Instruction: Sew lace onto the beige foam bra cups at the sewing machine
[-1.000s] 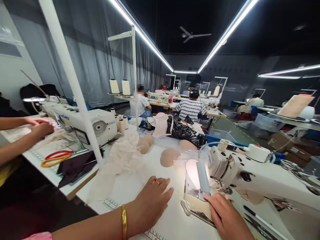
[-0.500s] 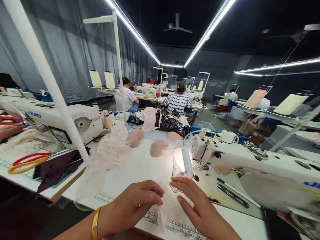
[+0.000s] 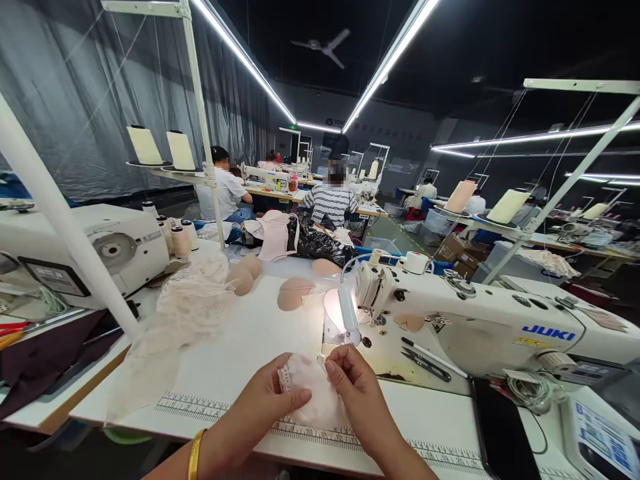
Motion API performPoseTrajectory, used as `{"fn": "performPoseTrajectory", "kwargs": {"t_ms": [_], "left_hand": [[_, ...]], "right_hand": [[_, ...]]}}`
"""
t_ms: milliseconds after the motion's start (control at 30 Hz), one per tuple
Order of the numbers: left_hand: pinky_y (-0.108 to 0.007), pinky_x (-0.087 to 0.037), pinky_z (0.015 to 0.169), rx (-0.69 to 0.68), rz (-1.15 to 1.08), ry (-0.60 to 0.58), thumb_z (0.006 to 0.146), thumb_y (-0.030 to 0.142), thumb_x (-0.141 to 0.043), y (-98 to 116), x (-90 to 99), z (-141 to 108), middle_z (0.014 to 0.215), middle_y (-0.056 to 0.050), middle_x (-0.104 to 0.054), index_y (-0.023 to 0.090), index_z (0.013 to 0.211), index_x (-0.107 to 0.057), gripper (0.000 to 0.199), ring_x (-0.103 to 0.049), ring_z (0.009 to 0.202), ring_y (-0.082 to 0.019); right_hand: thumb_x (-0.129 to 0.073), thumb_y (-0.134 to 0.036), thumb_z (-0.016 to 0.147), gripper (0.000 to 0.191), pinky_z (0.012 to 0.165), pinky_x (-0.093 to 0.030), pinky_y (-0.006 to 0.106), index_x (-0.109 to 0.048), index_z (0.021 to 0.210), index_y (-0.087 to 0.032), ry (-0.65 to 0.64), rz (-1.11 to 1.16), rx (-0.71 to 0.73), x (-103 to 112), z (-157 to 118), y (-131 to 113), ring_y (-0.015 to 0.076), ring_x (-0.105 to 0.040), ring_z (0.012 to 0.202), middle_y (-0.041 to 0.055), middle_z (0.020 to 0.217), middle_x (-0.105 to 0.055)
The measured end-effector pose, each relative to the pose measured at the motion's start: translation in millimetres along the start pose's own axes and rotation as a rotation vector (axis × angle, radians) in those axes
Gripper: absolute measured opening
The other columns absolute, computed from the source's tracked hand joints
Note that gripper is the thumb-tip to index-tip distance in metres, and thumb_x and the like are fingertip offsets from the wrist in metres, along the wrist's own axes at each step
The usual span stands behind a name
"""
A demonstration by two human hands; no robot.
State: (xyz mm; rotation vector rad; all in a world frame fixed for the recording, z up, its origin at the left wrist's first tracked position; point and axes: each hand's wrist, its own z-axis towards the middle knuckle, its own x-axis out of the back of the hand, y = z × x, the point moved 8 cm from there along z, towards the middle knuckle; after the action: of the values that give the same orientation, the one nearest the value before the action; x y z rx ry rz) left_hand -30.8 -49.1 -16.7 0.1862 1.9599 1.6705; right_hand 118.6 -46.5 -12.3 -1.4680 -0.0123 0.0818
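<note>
My left hand (image 3: 253, 403) is closed on a pale pink piece of lace-edged fabric (image 3: 314, 393), thumb on top and the scalloped lace by the fingers. My right hand (image 3: 364, 400) pinches the fabric's right edge, where a small whitish bit shows at the fingertips, too small to name. The fabric is held over the ruler strip (image 3: 195, 405) at the table's front. Just beyond the hands is the lit needle area of a white sewing machine (image 3: 480, 333). Beige moulded cups (image 3: 295, 295) lie farther back, and a heap of pale lace (image 3: 193, 293) spreads to the left.
Black snips (image 3: 425, 365) and a white pen (image 3: 437, 358) lie on the machine bed. A black phone (image 3: 503, 427) rests at the right. A white thread-stand pole (image 3: 65, 220) rises at the left. Behind the table are a black plastic bag (image 3: 325, 248) and seated people at other machines.
My hands have gone from loosely spread to gripping the pale fabric, which is now raised between them. The camera view has turned to the right.
</note>
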Motion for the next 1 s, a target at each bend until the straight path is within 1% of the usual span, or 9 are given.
{"fn": "performPoseTrajectory", "kwargs": {"t_ms": [167,233,300,433,633,733,833,933,1000], "left_hand": [[-0.034,-0.053,0.084,0.033,-0.074,0.044,0.08,0.045,-0.086,8,7.3,0,0.095,-0.006,-0.073,0.016,0.101,-0.072,0.038,-0.066,0.088,-0.023],[-0.03,-0.051,0.078,0.008,-0.008,0.068,0.08,0.048,-0.086,13,10.1,-2,0.088,-0.003,-0.07,0.017,0.096,-0.071,0.038,-0.062,0.081,-0.02],[-0.026,-0.047,0.072,-0.03,0.088,0.091,0.08,0.053,-0.084,18,10.7,-3,0.083,-0.001,-0.067,0.017,0.095,-0.069,0.041,-0.058,0.077,-0.017],[-0.024,-0.042,0.064,-0.069,0.206,0.142,0.08,0.058,-0.082,23,10.9,-5,0.076,0.0,-0.06,0.016,0.083,-0.065,0.046,-0.051,0.071,-0.015],[-0.026,-0.047,0.071,-0.04,0.112,0.137,0.077,0.058,-0.084,19,10.5,-6,0.088,-0.003,-0.066,0.017,0.094,-0.066,0.048,-0.056,0.079,-0.017],[-0.023,-0.044,0.065,-0.022,0.054,0.13,0.077,0.059,-0.084,19,6.9,-7,0.077,0.0,-0.062,0.017,0.087,-0.064,0.048,-0.051,0.07,-0.014],[-0.021,-0.039,0.058,0.007,-0.021,0.134,0.073,0.06,-0.086,20,4.1,-7,0.064,0.004,-0.054,0.017,0.075,-0.058,0.051,-0.043,0.06,-0.012],[-0.02,-0.036,0.053,0.046,-0.061,0.171,0.071,0.064,-0.085,19,7.1,-5,0.059,0.005,-0.05,0.018,0.068,-0.052,0.057,-0.041,0.056,-0.01],[-0.02,-0.034,0.051,0.048,-0.059,0.205,0.072,0.067,-0.084,19,11.0,-5,0.056,0.005,-0.049,0.018,0.068,-0.051,0.059,-0.04,0.053,-0.01]], "right_hand": [[-0.073,-0.065,0.086,0.043,0.071,-0.042,0.029,-0.067,0.098,-0.023,0.08,-0.029,0.025,13,-6,-4,0.0176,-0.05,0.076,-0.0015,0.079,-0.055],[-0.075,-0.064,0.085,0.048,0.073,-0.041,0.03,-0.068,0.11,-0.024,0.037,0.004,-0.039,12,-6,2,0.0171,-0.05,0.075,-0.0023,0.079,-0.054],[-0.078,-0.063,0.083,0.052,0.072,-0.038,0.029,-0.068,0.115,-0.023,-0.089,0.068,-0.138,2,-7,9,0.0152,-0.048,0.072,-0.0031,0.079,-0.053],[-0.088,-0.058,0.075,0.048,0.068,-0.032,0.027,-0.065,0.087,-0.017,-0.389,0.231,-0.258,-25,-15,10,0.0122,-0.043,0.069,-0.0026,0.076,-0.054],[-0.083,-0.05,0.085,0.045,0.079,-0.038,0.025,-0.049,0.079,-0.021,-0.28,0.3,-0.094,-19,-14,-8,0.0149,-0.05,0.089,-0.0003,0.094,-0.056],[-0.082,-0.051,0.087,0.047,0.074,-0.039,0.025,-0.044,0.081,-0.023,-0.306,0.355,-0.117,-23,-17,-8,0.0132,-0.051,0.078,-0.002,0.082,-0.058],[-0.089,-0.049,0.079,0.048,0.071,-0.043,0.025,-0.049,0.089,-0.024,-0.311,0.497,-0.205,-27,-18,-5,0.0113,-0.052,0.07,-0.0054,0.076,-0.056],[-0.095,-0.048,0.069,0.058,0.052,-0.041,0.019,-0.059,0.108,-0.027,-0.31,0.621,-0.383,-33,-23,9,0.0088,-0.046,0.058,-0.0086,0.071,-0.047],[-0.093,-0.053,0.07,0.059,0.042,-0.037,0.017,-0.064,0.111,-0.023,-0.392,0.603,-0.477,-41,-29,20,0.0083,-0.046,0.053,-0.007,0.07,-0.049]]}}
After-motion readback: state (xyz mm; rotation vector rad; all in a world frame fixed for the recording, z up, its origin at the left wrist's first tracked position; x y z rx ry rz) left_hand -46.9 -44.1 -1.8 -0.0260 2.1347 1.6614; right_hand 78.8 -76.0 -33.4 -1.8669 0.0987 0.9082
